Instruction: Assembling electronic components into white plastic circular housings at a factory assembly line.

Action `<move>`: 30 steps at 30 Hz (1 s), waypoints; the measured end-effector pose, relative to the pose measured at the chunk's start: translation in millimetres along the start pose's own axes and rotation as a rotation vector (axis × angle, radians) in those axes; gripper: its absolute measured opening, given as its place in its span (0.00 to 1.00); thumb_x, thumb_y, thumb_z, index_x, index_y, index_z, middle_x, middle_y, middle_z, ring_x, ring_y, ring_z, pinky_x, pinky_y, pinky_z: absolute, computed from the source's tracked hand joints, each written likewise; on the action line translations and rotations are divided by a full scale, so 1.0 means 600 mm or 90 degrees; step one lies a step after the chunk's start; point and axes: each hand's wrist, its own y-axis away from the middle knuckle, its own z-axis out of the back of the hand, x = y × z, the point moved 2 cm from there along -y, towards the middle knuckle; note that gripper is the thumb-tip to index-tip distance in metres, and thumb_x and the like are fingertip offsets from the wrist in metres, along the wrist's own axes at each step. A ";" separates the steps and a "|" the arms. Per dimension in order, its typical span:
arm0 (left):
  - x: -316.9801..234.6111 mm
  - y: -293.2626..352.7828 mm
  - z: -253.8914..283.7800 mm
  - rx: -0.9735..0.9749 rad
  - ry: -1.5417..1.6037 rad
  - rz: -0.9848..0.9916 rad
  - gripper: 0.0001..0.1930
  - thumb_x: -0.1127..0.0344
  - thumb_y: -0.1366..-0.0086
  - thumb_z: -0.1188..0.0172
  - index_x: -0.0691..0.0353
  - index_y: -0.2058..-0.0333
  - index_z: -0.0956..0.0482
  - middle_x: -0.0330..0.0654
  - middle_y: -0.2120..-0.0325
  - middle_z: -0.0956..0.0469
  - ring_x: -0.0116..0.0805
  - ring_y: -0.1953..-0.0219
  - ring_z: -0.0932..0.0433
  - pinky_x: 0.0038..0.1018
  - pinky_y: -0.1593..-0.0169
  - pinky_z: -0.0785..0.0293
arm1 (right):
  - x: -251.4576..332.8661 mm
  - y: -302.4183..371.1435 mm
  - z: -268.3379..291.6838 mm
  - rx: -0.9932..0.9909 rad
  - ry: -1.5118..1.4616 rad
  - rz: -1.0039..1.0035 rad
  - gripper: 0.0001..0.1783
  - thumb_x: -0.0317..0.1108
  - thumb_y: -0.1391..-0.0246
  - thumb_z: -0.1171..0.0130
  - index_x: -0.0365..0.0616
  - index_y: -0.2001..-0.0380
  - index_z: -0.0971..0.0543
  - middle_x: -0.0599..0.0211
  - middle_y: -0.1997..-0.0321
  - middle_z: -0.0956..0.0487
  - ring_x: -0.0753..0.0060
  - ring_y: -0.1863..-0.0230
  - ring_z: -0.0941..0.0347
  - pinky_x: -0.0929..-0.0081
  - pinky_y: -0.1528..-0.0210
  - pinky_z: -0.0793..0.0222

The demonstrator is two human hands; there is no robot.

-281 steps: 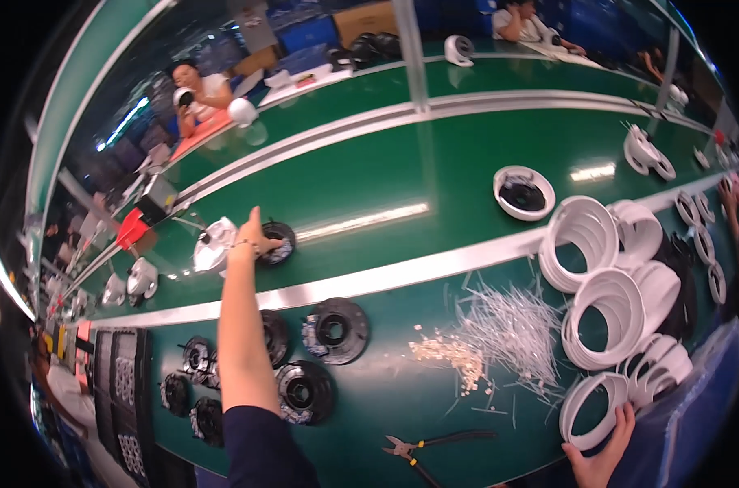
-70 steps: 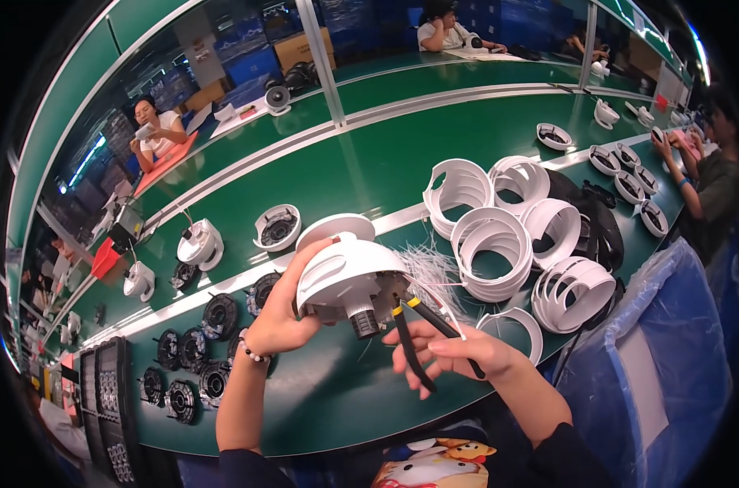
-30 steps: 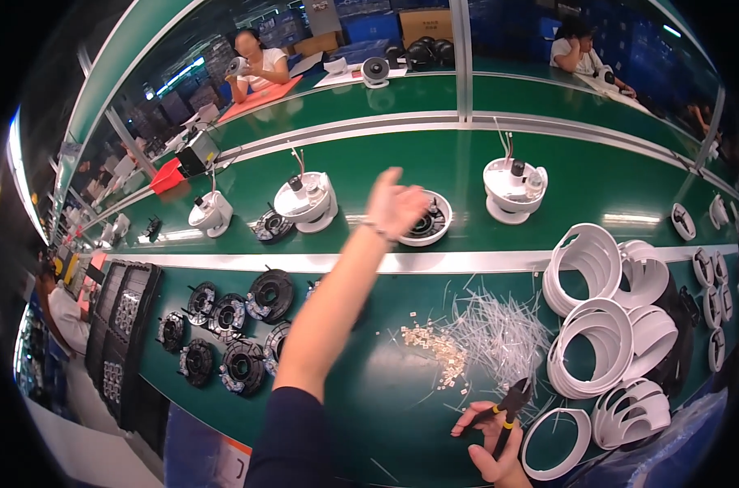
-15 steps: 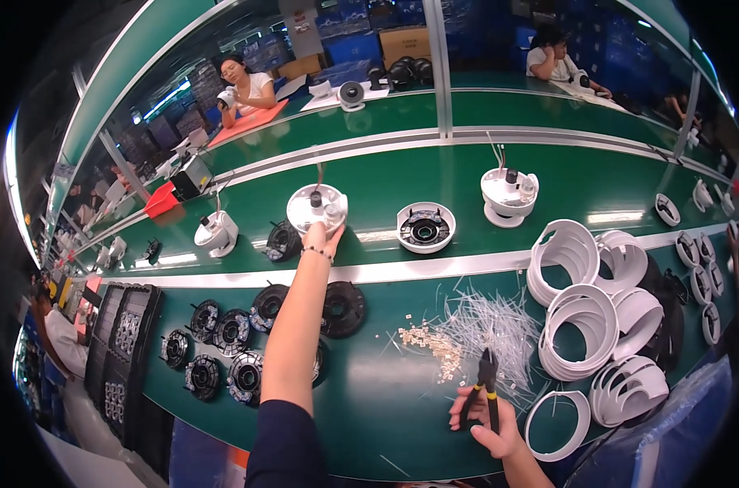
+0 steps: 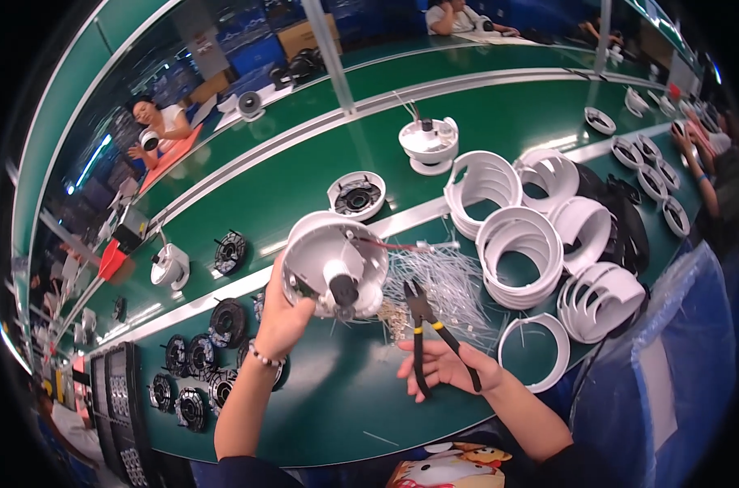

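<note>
My left hand grips a white bowl-shaped camera housing by its left side, tilted so that its inside shows. A black cylinder stands within it, and a thin red wire with a white plug trails from it to the right. In my right hand lies a pair of cutting pliers with black and yellow handles, jaws slightly apart and pointing away from me. Beyond the pliers are a heap of thin clear plastic strips and small beige pieces, partly covered by the housing.
White plastic rings are stacked at the right, beside a blue plastic-wrapped bin. Several black round parts lie at the left near a black tray. Farther back stand another white housing and a ring-shaped unit. Other people sit beyond.
My left hand has brought the white housing from the far strip of the bench toward me and tilted it. The pliers in my right hand have risen slightly. The view has turned right.
</note>
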 end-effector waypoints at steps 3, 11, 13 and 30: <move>0.007 0.018 -0.014 0.069 -0.061 -0.035 0.37 0.83 0.61 0.58 0.65 0.45 0.49 0.44 0.51 0.41 0.33 0.47 0.42 0.25 0.44 0.48 | 0.003 -0.002 -0.006 0.018 -0.001 -0.011 0.41 0.57 0.48 0.62 0.36 0.42 0.52 0.52 0.49 0.37 0.65 0.56 0.34 0.68 0.55 0.36; -0.016 0.029 -0.054 0.195 -0.097 -0.093 0.39 0.84 0.63 0.62 0.64 0.44 0.50 0.46 0.49 0.43 0.35 0.44 0.44 0.26 0.43 0.49 | -0.003 0.005 0.005 0.030 -0.018 0.008 0.40 0.58 0.47 0.66 0.36 0.42 0.51 0.52 0.48 0.37 0.65 0.56 0.33 0.67 0.56 0.34; -0.020 0.034 -0.060 0.198 -0.098 -0.079 0.39 0.84 0.63 0.63 0.64 0.44 0.51 0.46 0.48 0.43 0.35 0.44 0.45 0.26 0.43 0.50 | -0.001 0.007 0.003 0.004 -0.039 -0.004 0.39 0.57 0.47 0.65 0.35 0.43 0.49 0.53 0.51 0.35 0.66 0.59 0.32 0.69 0.58 0.33; -0.013 -0.030 -0.065 0.080 -0.452 -0.260 0.35 0.83 0.60 0.59 0.68 0.46 0.49 0.58 0.50 0.42 0.52 0.45 0.43 0.32 0.43 0.46 | 0.000 0.014 0.028 -0.235 -0.038 -0.030 0.26 0.45 0.43 0.64 0.31 0.51 0.40 0.62 0.68 0.31 0.69 0.74 0.31 0.74 0.75 0.31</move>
